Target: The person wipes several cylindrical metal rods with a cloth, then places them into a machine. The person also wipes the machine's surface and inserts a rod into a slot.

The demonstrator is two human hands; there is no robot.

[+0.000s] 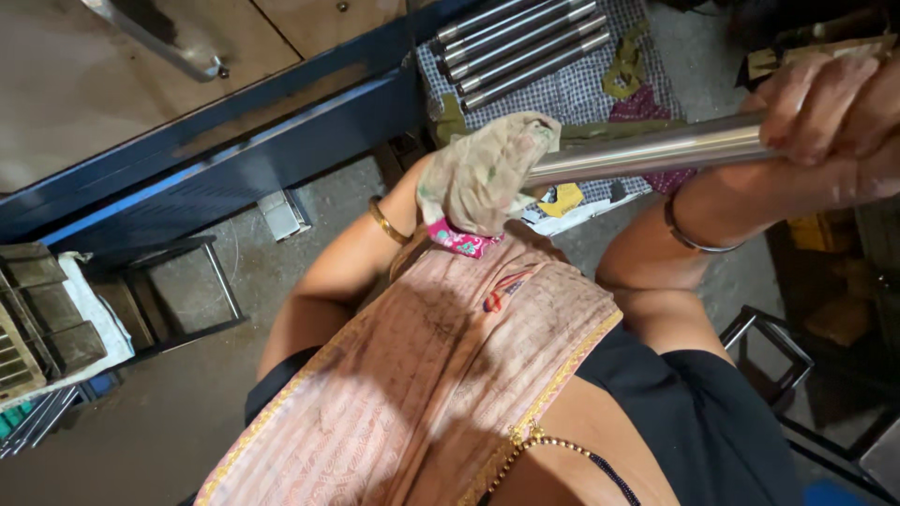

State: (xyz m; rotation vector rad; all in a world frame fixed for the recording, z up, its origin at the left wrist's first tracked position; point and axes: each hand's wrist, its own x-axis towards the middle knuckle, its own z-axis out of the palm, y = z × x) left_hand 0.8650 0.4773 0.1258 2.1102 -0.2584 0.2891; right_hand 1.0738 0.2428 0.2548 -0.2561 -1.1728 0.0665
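My right hand [830,117] grips one end of a shiny steel rod [647,150] that runs roughly level across the upper right. My left hand [483,173] is wrapped in a stained, pale cloth and closes around the rod's other end. Both wrists wear a bangle. A pink-and-gold patterned fabric [441,375] lies across my lap below the rod.
Several more steel rods [520,47] lie side by side on a checked cloth [581,94] on the floor ahead. A blue metal workbench [216,131] with a wooden top stands at the upper left. A metal stool frame [187,290] sits left, another [769,347] right.
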